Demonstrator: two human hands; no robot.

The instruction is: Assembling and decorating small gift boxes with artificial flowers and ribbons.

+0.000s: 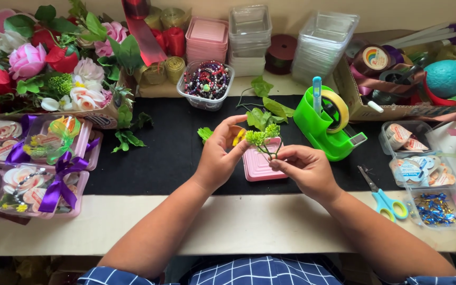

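Over the black mat (170,153), both hands hold a small sprig of green artificial flowers (262,138). My left hand (220,155) pinches its leafy top, with something yellow showing between the fingers. My right hand (304,168) grips the thin stems from below. Under the sprig lies a small pink tray (259,168). Loose green leaves (265,113) lie on the mat just beyond it.
A green tape dispenser (325,124) stands right of the hands. Scissors (383,198) and clear tubs of small items (423,169) lie at the right. A tub of beads (207,82), stacked containers (249,37), artificial flowers (54,58) and ribboned gift boxes (38,158) fill the back and left.
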